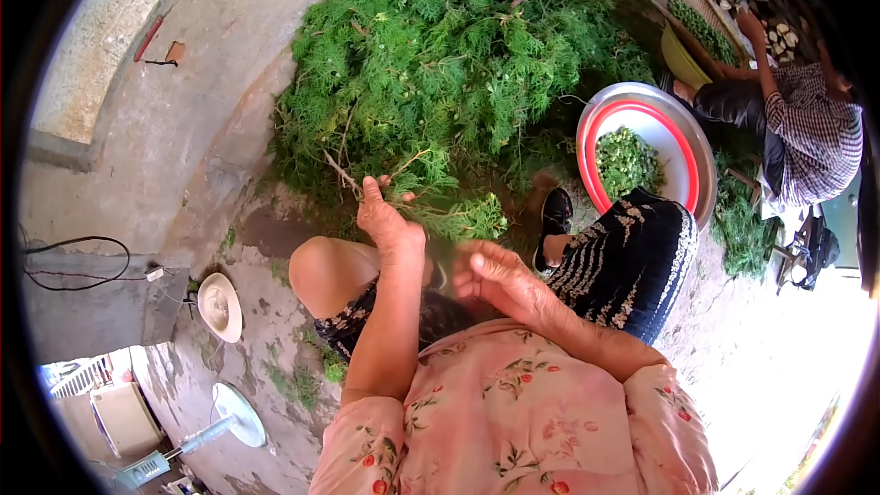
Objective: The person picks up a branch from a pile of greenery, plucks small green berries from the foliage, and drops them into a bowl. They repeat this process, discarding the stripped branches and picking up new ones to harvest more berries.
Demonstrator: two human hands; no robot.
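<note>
Between my knees, my left hand (390, 220) grips a leafy green branch (467, 218) near its woody stem; the sprig's tip points right. My right hand (500, 275) is just below that tip, thumb on top and fingers curled and partly blurred; whether anything is between them cannot be made out. Beyond both hands rises a large pile of feathery green branches (431, 64). By my right knee sits a wide metal basin with a red-rimmed bowl (682, 142) in it, holding small green pieces (628, 162).
At the upper right a seated person in a checked shirt (811, 128) is beside a yellow-green bowl (683, 57) and a tray of green pieces (701, 29). On the left are a straw hat (220, 307), a standing fan (238, 414) and a black cable (78, 240).
</note>
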